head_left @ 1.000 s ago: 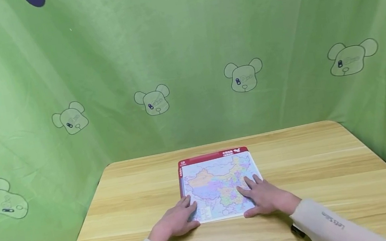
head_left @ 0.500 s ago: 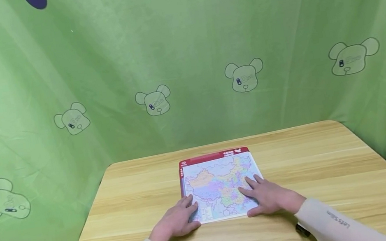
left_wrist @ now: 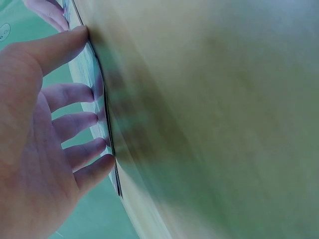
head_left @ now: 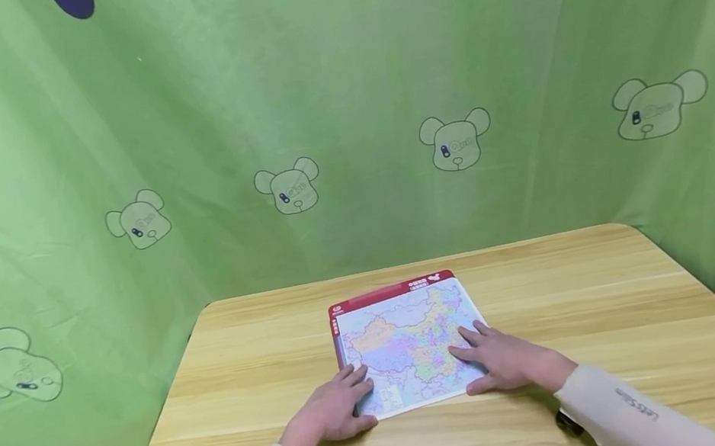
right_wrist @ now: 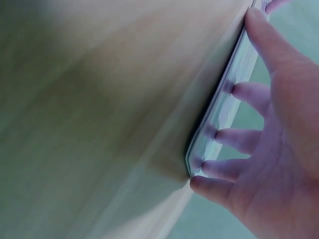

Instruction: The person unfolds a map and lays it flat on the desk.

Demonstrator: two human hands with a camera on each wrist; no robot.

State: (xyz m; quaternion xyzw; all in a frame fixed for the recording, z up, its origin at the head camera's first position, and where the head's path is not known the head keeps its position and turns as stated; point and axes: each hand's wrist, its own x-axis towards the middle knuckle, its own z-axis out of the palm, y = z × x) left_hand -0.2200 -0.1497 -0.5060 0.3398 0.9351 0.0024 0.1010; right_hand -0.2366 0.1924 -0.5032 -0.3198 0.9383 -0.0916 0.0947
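Observation:
A map board [head_left: 411, 346] with a red top border and a many-coloured map of China lies flat on the wooden table, slightly turned. My left hand [head_left: 334, 409] rests on its near left corner, fingers spread. On the right part of the map my right hand [head_left: 506, 362] touches the surface with spread fingers. In the left wrist view the thumb of the left hand [left_wrist: 45, 139] reaches the near edge of the board [left_wrist: 88, 74], fingertips on its face. The right wrist view has the right hand [right_wrist: 284, 134] likewise, thumb at the edge of the board [right_wrist: 239, 64].
The wooden table [head_left: 240, 364] has rounded far corners. Behind it and at both sides hangs a green curtain [head_left: 370, 213] printed with bear heads. Light sleeves and dark straps show at both wrists.
The board has turned slightly counterclockwise, its left side coming nearer and its right side moving away. Both hands have shifted along with it, fingers still spread on the map.

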